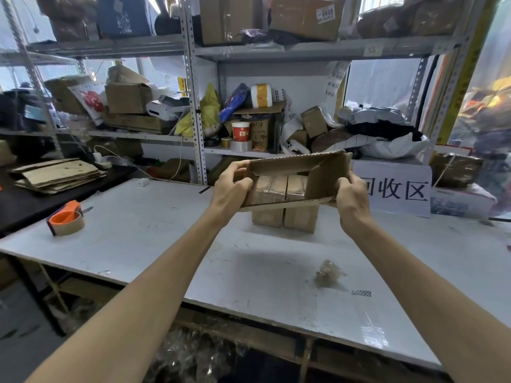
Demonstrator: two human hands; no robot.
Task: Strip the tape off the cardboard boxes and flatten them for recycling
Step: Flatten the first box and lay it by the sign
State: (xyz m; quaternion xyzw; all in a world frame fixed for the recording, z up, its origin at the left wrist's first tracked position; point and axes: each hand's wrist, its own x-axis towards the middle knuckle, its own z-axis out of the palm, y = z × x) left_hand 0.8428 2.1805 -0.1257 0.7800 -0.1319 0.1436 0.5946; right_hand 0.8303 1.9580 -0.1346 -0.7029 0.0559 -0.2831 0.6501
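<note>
I have my left hand [231,189] and right hand [352,199] gripping opposite ends of an open cardboard box [320,175], held above the white table [166,244]. Small boxes [284,217] stand behind it. A crumpled tape wad [327,275] lies nearer me, and a tape dispenser [66,218] sits well to the left.

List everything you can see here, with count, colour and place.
table: one, white, centre
shelves: one rack, grey, behind the table
open box: one, brown, held above the table
small taped boxes: several, brown, stacked on the table behind it
tape dispenser: one, orange, table's left end
tape wad: one, clear, table's near side
flat cardboard: one stack, brown, dark bench at left
sign: one, white, table's back right
cup: one, red and white, on the shelves
left hand: one, gripping the box's left end
right hand: one, gripping its right end
</note>
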